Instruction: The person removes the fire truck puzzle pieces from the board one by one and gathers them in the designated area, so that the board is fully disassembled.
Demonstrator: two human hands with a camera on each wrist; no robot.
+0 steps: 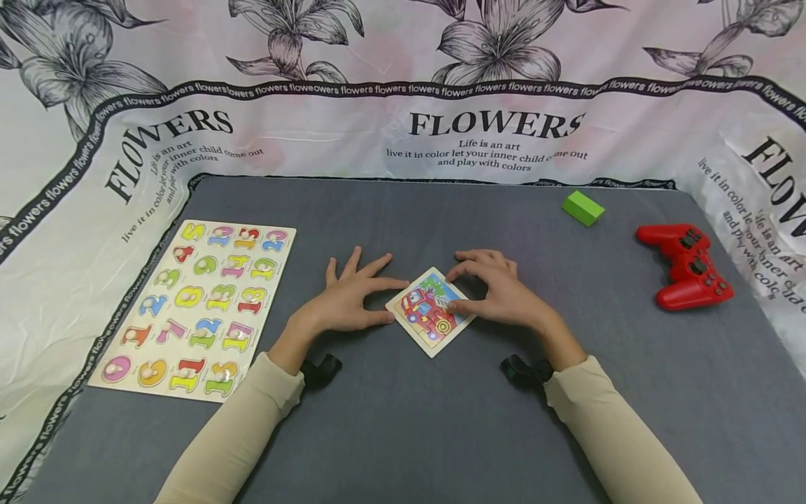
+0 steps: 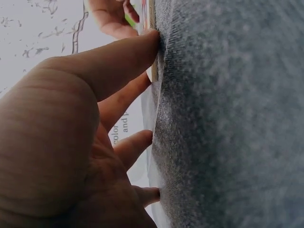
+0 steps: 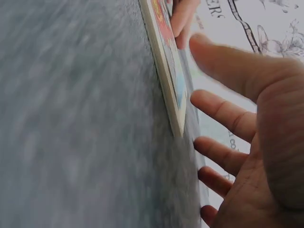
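Note:
A small square picture board (image 1: 428, 323), printed with a red vehicle, lies on the grey cloth with one corner toward the person. At its left corner is my left hand (image 1: 343, 297), fingers spread, thumb and index fingertips right at the edges. The left wrist view shows that thumb against the side of the board (image 2: 153, 19). My right hand (image 1: 504, 294) is at the right corner, its index finger by the upper right edge and its thumb over the picture. In the right wrist view its fingers are extended and spread beside the board (image 3: 167, 76).
A number puzzle board (image 1: 210, 276) with colourful knobbed digits lies at the left, partly under the left sleeve (image 1: 236, 434). Toward the back right sits a green block (image 1: 583, 208). A red game controller (image 1: 686, 267) rests at the far right. Flower-printed cloth (image 1: 340, 133) surrounds the table.

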